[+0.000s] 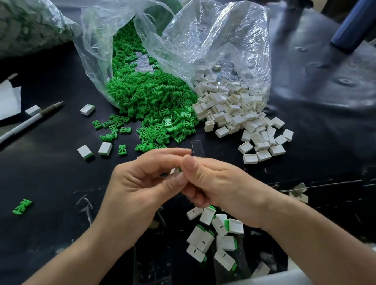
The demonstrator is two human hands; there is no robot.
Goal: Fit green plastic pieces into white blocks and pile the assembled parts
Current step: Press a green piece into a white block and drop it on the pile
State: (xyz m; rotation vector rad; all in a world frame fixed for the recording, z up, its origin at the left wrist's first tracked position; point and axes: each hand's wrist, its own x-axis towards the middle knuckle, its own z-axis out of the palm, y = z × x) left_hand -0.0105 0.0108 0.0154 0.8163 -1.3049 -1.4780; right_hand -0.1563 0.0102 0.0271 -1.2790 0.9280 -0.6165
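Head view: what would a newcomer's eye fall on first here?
The heap of bright green plastic pieces spilling from a clear plastic bag at centre stands out first, with the heap of white plastic blocks just right of it. In front, the left hand and right hand pinch a small white-and-green part between them, mostly hidden. A pile of assembled white-and-green parts lies nearest the camera, under the right wrist.

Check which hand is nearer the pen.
Left. The left hand lies down-right of the pen; the right hand is farther right, beyond the left.
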